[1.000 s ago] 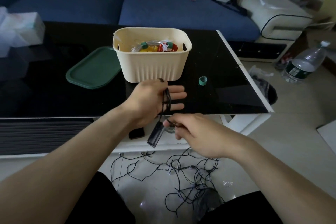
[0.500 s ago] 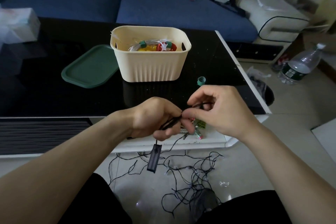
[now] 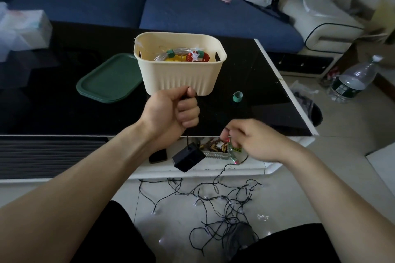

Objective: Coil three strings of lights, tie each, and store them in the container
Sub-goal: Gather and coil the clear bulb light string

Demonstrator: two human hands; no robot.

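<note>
My left hand (image 3: 173, 111) is a fist gripping the black wire of a light string, held up in front of the cream container (image 3: 179, 77). A black battery box (image 3: 188, 157) dangles from that wire below the fist. My right hand (image 3: 252, 139) pinches the same wire lower down, at the table's front edge. The rest of the black light string (image 3: 213, 205) lies tangled on the floor between my knees. Inside the container lie coiled lights with green ties (image 3: 181, 56). A loose green tie (image 3: 237, 96) sits on the black table to the right of the container.
A green lid (image 3: 109, 79) lies on the black glass table (image 3: 64, 100) left of the container. A phone (image 3: 158, 156) and snack packets (image 3: 222, 149) sit on the white lower shelf. A water bottle (image 3: 352, 79) stands on the floor at right, the blue sofa (image 3: 192, 13) behind.
My left hand rose and closed into a fist round the wire. My right hand dropped away to the right, drawing wire downward. The battery box swung lower.
</note>
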